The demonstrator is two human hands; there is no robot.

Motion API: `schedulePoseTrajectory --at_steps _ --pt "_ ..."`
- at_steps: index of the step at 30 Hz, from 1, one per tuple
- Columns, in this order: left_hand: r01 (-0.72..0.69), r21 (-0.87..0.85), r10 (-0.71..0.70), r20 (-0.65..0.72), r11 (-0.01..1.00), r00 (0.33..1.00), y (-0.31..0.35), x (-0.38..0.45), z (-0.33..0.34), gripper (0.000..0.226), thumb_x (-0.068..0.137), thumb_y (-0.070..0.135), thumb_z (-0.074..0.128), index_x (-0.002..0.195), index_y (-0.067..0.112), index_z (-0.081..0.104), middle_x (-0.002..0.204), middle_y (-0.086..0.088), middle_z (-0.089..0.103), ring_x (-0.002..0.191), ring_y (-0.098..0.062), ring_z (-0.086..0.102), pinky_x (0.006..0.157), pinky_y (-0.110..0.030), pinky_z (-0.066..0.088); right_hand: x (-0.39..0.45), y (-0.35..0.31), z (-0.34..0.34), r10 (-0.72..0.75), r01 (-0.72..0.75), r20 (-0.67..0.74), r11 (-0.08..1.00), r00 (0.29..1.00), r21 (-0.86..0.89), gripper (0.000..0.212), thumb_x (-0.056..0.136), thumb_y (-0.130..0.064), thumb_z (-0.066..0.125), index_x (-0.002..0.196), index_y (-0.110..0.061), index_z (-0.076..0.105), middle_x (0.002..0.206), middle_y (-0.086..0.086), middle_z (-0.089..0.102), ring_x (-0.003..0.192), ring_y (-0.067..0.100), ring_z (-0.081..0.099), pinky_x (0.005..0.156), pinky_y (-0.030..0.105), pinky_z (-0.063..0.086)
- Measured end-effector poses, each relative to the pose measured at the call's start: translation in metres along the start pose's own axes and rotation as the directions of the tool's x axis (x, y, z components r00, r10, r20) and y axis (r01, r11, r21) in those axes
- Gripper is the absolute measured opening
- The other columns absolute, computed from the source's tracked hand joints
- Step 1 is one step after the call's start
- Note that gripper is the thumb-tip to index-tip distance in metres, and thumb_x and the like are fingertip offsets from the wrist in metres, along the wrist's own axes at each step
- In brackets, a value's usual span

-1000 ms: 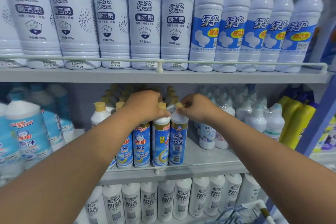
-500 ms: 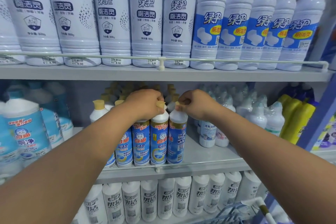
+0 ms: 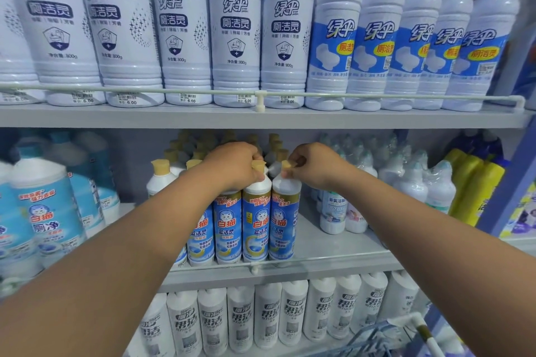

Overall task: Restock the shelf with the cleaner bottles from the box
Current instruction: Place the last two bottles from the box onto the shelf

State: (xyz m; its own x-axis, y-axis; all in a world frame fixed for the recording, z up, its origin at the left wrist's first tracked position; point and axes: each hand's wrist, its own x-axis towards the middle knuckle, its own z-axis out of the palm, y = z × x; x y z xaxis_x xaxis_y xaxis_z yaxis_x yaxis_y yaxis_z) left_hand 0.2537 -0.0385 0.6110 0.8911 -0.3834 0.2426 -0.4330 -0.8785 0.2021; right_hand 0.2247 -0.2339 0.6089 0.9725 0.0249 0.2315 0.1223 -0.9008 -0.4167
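Note:
Several slim white cleaner bottles with blue labels and yellow caps stand in a row at the front of the middle shelf (image 3: 333, 258). My left hand (image 3: 235, 165) is closed over the tops of the bottles, its thumb against the neck of the second bottle from the right (image 3: 256, 226). My right hand (image 3: 314, 165) pinches the yellow cap of the rightmost bottle (image 3: 284, 223), whose label now faces mostly forward. More yellow-capped bottles stand behind in the shadow. The box is out of view.
Large white toilet-cleaner bottles (image 3: 235, 29) fill the top shelf behind a rail. Light blue bottles (image 3: 43, 211) stand left, wrapped white bottles (image 3: 412, 182) and yellow bottles (image 3: 475, 185) right. White bottles (image 3: 269, 316) line the bottom shelf. A cart handle (image 3: 417, 324) shows at lower right.
The rightmost bottle has been turned under my right hand, so its front label with the cat faces more forward instead of the back panel. Both hands stay on the bottle tops.

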Motion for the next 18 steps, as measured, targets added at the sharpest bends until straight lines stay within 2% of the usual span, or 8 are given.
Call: schedulePoseTrajectory --at_steps 6,10,15,18 --pt "-0.001 -0.023 0.0 -0.022 1.0 1.0 -0.0001 -0.0008 0.0015 0.044 0.084 0.042 0.074 0.122 0.024 0.064 0.121 -0.001 0.066 0.104 -0.023 0.061 0.08 -0.03 0.048 0.0019 -0.0009 -0.0036 -0.034 0.036 0.076 0.999 0.997 -0.014 0.036 0.087 -0.036 0.073 0.117 -0.016 0.067 0.107 0.0 0.067 0.093 0.017 0.06 0.075 0.025 0.043" --pt "0.005 -0.058 -0.007 -0.04 0.998 0.999 -0.0005 -0.0031 0.0038 0.043 0.084 0.041 0.073 0.122 0.023 0.064 0.12 -0.001 0.066 0.104 -0.022 0.06 0.076 -0.028 0.043 0.0015 0.0014 -0.0043 -0.047 0.05 0.094 0.998 0.994 -0.028 0.04 0.09 -0.034 0.07 0.123 -0.015 0.065 0.114 0.002 0.067 0.096 0.018 0.059 0.076 0.026 0.043" --pt "-0.002 -0.102 -0.002 -0.043 0.995 0.999 -0.0034 -0.0041 0.0043 0.044 0.084 0.04 0.073 0.124 0.024 0.063 0.119 0.001 0.066 0.103 -0.02 0.06 0.08 -0.028 0.047 -0.0012 0.0024 -0.0009 -0.064 0.065 0.09 0.998 0.994 -0.01 0.044 0.093 -0.032 0.067 0.133 -0.015 0.06 0.126 0.005 0.065 0.108 0.022 0.061 0.085 0.028 0.048" --pt "0.005 -0.108 -0.01 -0.046 0.994 0.999 -0.005 -0.006 0.0055 0.039 0.083 0.045 0.072 0.114 0.024 0.064 0.115 0.002 0.067 0.094 -0.017 0.059 0.076 -0.03 0.048 -0.0064 0.0039 0.0034 -0.056 0.054 0.067 0.998 0.996 0.036 0.045 0.094 -0.029 0.066 0.136 -0.016 0.058 0.126 0.004 0.066 0.106 0.02 0.061 0.083 0.027 0.046"
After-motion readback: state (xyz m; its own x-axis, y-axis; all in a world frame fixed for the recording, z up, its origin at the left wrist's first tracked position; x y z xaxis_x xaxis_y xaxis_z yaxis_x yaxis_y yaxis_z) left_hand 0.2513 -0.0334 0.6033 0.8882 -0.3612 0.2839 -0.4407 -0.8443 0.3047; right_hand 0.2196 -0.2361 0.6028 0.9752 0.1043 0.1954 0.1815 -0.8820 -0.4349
